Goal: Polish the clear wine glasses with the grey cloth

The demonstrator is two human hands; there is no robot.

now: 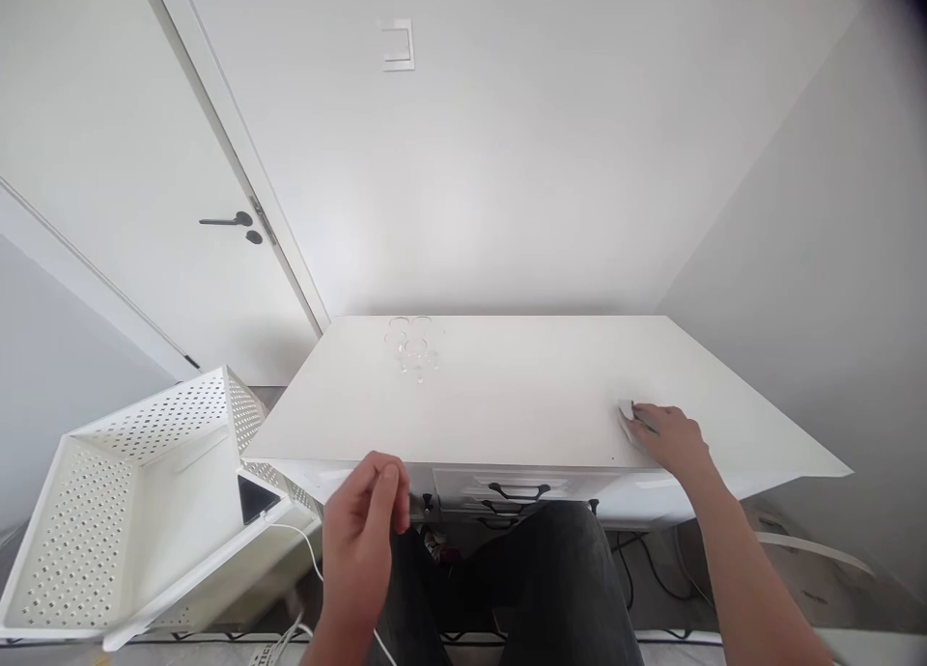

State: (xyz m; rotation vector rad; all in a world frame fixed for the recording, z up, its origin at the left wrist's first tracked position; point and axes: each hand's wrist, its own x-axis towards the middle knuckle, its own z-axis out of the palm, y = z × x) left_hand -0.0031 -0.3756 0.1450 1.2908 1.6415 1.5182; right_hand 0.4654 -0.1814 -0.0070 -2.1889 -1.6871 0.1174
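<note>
My right hand rests on the right part of the white cabinet top. Its fingers are closed on a small white cloth, mostly covered by the fingertips and lying against the surface. Just in front of the cabinet's near edge, my left hand is curled into a loose fist, its thumb pressed against the index finger. Nothing shows between those fingers. Toward the back left of the top is a cluster of clear, round-rimmed glassware, its outlines faint against the white.
On the left stands a white perforated metal trolley, with a dark phone-like device and a white cable that passes behind my left wrist. Black-handled drawers face my knees. A door handle and wall switch are beyond.
</note>
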